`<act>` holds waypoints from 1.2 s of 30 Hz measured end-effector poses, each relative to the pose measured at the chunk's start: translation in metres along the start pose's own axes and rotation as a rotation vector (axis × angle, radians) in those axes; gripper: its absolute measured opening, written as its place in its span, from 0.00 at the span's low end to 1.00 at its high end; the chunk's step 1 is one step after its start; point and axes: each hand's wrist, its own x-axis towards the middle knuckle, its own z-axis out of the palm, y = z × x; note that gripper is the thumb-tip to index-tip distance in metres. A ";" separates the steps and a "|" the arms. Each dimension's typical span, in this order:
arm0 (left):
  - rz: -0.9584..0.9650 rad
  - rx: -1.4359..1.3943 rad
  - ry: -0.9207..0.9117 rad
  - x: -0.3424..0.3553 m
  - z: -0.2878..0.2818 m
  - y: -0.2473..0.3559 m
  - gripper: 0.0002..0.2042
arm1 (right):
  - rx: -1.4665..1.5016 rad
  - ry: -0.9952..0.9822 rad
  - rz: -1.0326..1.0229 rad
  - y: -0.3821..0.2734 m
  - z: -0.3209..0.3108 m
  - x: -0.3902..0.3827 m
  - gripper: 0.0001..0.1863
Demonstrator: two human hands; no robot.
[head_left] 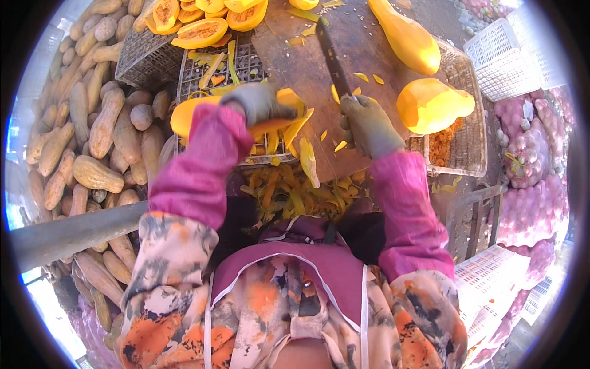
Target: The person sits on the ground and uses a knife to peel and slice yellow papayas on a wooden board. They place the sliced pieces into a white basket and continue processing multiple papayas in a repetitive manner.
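My left hand (258, 106), in a grey glove, grips a yellow peeled squash (186, 120) lying over a slatted plastic crate (189, 79); loose strips of peel (307, 161) hang beside it. My right hand (367, 123), also gloved, is closed on the handle of a long dark knife (333, 58), its blade pointing away from me over the brown board (292, 58). To the right of the knife are a whole peeled squash (430, 109) and a longer one (409, 40) farther back.
Unpeeled squash (98, 172) are piled at left, past a metal rail (74, 237). Halved squash (203, 34) sit at the back. Crates (498, 61) and net sacks (531, 203) line the right. Peelings (276, 190) heap below the board.
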 end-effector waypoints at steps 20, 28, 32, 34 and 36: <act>-0.003 0.183 0.281 -0.006 0.012 -0.008 0.28 | -0.453 0.142 -0.177 0.062 0.102 -0.042 0.18; 0.084 0.289 0.315 -0.004 0.019 -0.010 0.33 | -0.159 0.111 -0.171 0.034 0.098 0.005 0.17; 0.115 0.377 0.272 0.003 0.011 -0.012 0.38 | 0.463 -0.138 0.057 0.029 0.064 0.035 0.13; 0.100 0.228 0.174 0.015 -0.002 -0.016 0.36 | 0.464 -0.091 0.078 0.032 0.050 0.037 0.13; 0.093 0.087 0.057 0.030 -0.018 -0.021 0.35 | 0.386 -0.082 0.005 0.034 0.043 0.035 0.12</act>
